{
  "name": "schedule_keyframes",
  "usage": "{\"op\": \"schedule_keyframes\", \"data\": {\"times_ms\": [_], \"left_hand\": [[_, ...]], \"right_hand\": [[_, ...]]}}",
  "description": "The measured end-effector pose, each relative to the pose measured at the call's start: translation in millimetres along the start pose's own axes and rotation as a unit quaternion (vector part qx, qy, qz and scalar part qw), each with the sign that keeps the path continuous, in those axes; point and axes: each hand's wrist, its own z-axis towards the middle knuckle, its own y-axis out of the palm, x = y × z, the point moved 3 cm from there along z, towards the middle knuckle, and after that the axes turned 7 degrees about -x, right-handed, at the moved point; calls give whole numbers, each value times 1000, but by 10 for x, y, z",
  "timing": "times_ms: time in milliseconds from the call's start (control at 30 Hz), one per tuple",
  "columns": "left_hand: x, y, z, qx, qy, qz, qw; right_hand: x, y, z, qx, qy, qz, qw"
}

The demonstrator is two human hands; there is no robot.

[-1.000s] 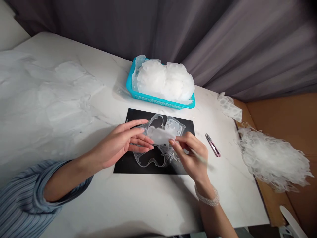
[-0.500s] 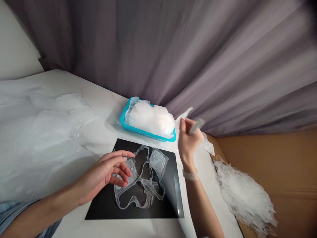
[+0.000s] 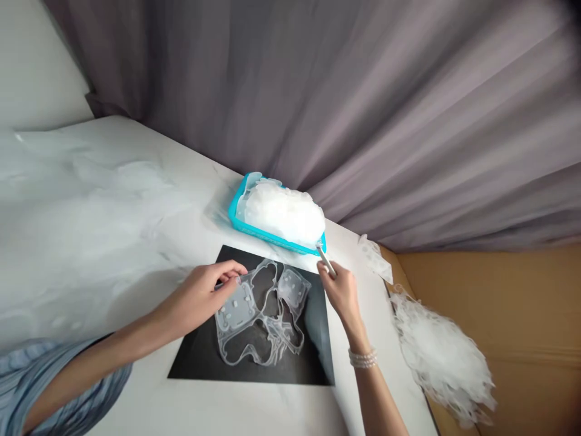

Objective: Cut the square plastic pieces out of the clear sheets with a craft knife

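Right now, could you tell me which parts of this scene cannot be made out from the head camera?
- Left hand: fingertips curl over the clear plastic sheet, so the grip is hidden.
- Right hand: holds a thin tool, too small and blurred to identify.
- Turquoise basket: the white heaped contents are blurred; single pieces cannot be told apart.
- White pile at right: fine detail is blurred.

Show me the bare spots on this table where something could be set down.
Bare table lies in front of the black mat, and between mat and left hand side's clear film. Crowded: the mat, the basket, the scrap pile at right.
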Motion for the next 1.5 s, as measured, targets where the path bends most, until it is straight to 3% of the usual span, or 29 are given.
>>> {"op": "schedule_keyframes", "data": {"times_ms": [100,200,333,467,600,700,800,933,1033,1200,1367,1433,1500], "left_hand": [[-106,60,15,34,94,257,961],[-205,133,15,41,125,403,906],[-230,115,-19,47,118,458,880],[-204,77,-102,31,145,459,876],[-297,242,-284,-17,191,448,873],[-426,456,-466,-42,199,434,878],[-506,577,-575,-52,188,390,900],[-497,503,-480,-51,166,376,910],[-432,369,-310,-48,160,411,896],[-323,262,-228,2,158,452,878],[-317,514,-423,-21,157,500,852],[-312,604,-474,-4,143,540,830],[-304,654,-494,16,126,577,807]], "right_hand": [[299,188,-189,-43,36,14,998],[352,398,-256,-66,43,33,996],[351,423,-240,-72,38,34,996],[554,134,-52,-6,70,-9,997],[642,-74,74,66,79,-37,994],[469,-64,-100,84,69,-24,994],[135,13,-413,46,50,53,996],[-381,129,-649,-70,-19,229,971],[-621,273,-624,-149,-49,272,949],[-668,542,-603,-231,-88,292,924],[-573,574,-708,-288,-65,309,904],[-556,561,-657,-291,-51,338,894],[-537,557,-546,-267,-59,326,905]]}}
